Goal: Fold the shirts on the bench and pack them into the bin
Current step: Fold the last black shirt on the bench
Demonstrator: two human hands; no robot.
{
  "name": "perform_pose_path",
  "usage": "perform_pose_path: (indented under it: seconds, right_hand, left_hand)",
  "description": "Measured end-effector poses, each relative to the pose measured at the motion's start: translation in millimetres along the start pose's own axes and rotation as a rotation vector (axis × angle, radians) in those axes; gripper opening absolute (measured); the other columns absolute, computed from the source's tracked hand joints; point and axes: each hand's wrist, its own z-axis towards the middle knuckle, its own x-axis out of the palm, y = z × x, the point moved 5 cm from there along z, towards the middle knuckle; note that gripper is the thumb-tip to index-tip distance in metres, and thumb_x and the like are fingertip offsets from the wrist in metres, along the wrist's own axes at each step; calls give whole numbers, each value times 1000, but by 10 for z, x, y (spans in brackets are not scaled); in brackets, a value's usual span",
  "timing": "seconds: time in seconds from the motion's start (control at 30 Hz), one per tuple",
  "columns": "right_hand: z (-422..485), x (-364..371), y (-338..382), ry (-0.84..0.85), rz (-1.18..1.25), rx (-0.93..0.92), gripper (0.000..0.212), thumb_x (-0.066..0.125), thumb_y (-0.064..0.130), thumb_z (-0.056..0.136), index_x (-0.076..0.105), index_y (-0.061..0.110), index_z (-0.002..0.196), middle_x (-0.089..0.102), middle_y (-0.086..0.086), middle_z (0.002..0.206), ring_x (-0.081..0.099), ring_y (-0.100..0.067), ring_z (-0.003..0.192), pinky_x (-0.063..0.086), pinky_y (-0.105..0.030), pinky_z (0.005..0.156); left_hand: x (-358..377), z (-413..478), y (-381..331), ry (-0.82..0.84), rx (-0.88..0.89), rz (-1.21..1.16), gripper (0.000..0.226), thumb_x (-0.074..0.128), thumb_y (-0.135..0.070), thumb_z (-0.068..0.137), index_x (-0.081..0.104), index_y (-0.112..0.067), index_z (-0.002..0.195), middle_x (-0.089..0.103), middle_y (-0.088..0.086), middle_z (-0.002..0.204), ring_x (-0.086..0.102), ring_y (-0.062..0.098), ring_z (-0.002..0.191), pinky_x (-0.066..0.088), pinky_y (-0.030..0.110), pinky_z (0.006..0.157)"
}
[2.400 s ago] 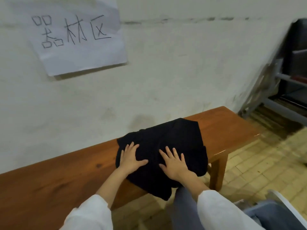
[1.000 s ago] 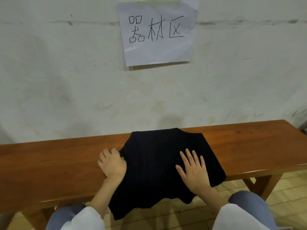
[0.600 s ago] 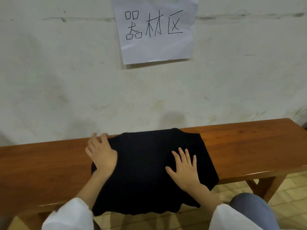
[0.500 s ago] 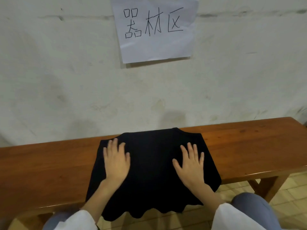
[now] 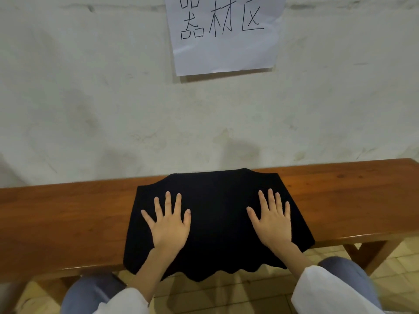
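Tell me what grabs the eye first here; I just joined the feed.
A black shirt lies in the middle of the wooden bench, its near edge hanging over the front. The left hand and right hand press flat on it, fingers spread. Above, a handwritten paper sign is stuck on the wall.

The sign (image 5: 224,48) is cut by the top edge, losing the upper part of its first character. The bench (image 5: 68,214) runs out of frame left and right. The shirt (image 5: 217,223) is so dark that its folds and layers cannot be told; its hem hangs over the bench's front edge and hides it there. The left hand (image 5: 169,225) and right hand (image 5: 273,223), lying flat, cover patches of cloth. The sleeves (image 5: 328,293) and knees (image 5: 90,293) are cut by the bottom edge.
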Motion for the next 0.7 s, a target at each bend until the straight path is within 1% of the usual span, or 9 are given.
perform_pose_path:
  seconds: [0.23,0.3,0.33,0.4,0.47,0.53,0.6,0.67,0.7]
  right_hand:
    - [-89,-19,-30,113,36,10,70,19,59,96,1,22,153,-7,-6,160,-12,-23,146,-9,-45,117]
    - [-80,-106,-40,105,141,20,65,30,52,98,15,19,152,6,-7,160,-1,-25,147,-2,-44,117]
    - [-122,-201,-22,19,206,-1,57,38,45,98,29,16,147,22,-7,156,15,-26,145,9,-43,117]
    - [-378,-401,77,-259,359,-167,28,49,29,97,58,15,119,56,-2,123,54,-20,112,40,-37,97]
    - [-737,-420,219,-337,460,-409,18,49,26,96,61,17,87,58,6,84,56,-10,72,46,-29,66]
    - [-1024,-183,324,-91,431,-520,30,44,35,96,54,20,72,48,12,65,47,-5,58,38,-24,53]
    - [-1124,276,213,236,308,-451,28,45,38,95,58,21,78,47,13,62,49,-3,63,35,-22,53]
    - [-1106,791,-107,503,277,-262,22,49,31,95,63,16,88,60,8,76,60,-13,77,46,-29,65]
    - [-1055,959,-310,579,297,-138,19,49,25,95,62,14,86,62,2,81,61,-17,81,49,-32,73]
  left_hand:
    - [-38,-69,10,64,6,-6,60,11,-54,98,-5,-31,151,-9,0,160,-13,32,145,-6,63,112]
    - [-42,-137,29,46,-7,-44,60,16,-53,99,1,-29,152,-5,3,160,-9,33,146,-5,62,112]
    - [-79,-205,20,-23,6,-86,60,21,-51,100,10,-25,152,4,7,160,-1,33,146,0,59,113]
    - [-226,-473,-68,-294,167,-255,49,34,-39,98,43,-15,139,41,12,144,38,31,134,29,48,109]
    - [-232,-886,-247,-471,487,-426,28,41,-27,95,63,-14,106,62,1,103,60,14,92,49,28,79]
    - [26,-1216,-416,-218,708,-419,17,42,-25,94,58,-21,90,59,-8,79,55,6,66,44,23,57]
    - [563,-1340,-386,111,666,-324,18,40,-32,94,56,-25,89,61,-6,74,52,7,60,40,27,55]
    - [1078,-1271,-151,285,409,-415,25,42,-30,93,61,-18,81,62,0,69,50,8,58,41,31,56]
    - [1278,-1177,39,388,175,-527,25,44,-22,93,59,-13,76,59,4,66,51,13,59,41,32,57]
